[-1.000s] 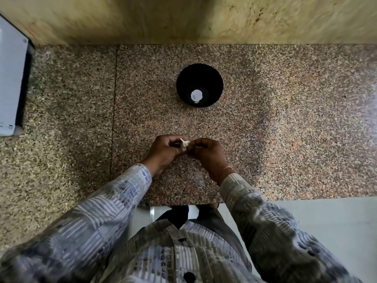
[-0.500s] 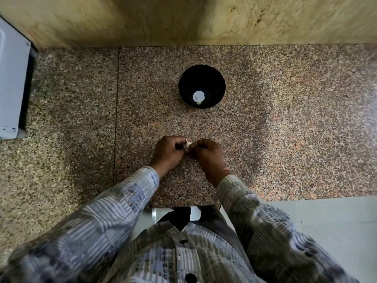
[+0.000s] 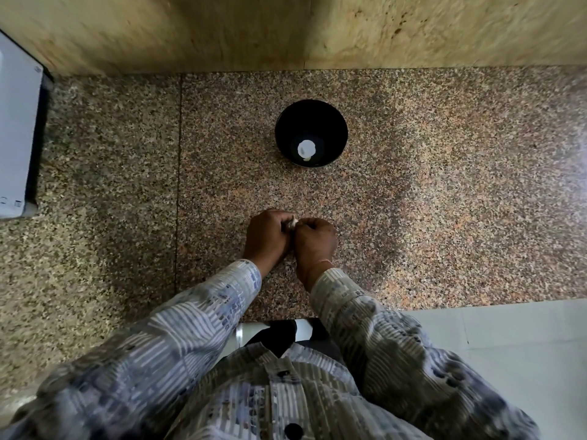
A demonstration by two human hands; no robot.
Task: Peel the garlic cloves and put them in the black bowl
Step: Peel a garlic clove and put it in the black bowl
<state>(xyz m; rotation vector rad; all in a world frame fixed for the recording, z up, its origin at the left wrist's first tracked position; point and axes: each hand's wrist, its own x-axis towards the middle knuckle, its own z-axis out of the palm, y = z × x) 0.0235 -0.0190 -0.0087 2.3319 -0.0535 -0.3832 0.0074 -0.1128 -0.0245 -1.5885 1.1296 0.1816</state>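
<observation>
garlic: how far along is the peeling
Done: a pale piece, seemingly peeled garlic, lies in the bowl. In hand: left hand and right hand pinch a clove between them over the counter. Left: finishing its skin and dropping it in the bowl; no further cloves show.

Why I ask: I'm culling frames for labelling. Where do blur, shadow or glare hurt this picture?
Head view: granite counter and black bowl fairly sharp, a white patch inside blown out; sleeves at the bottom smeared; a broad shadow darkens the wall mid-frame; the garlic clove pinched between left hand and right hand is too small to judge its peel.
</observation>
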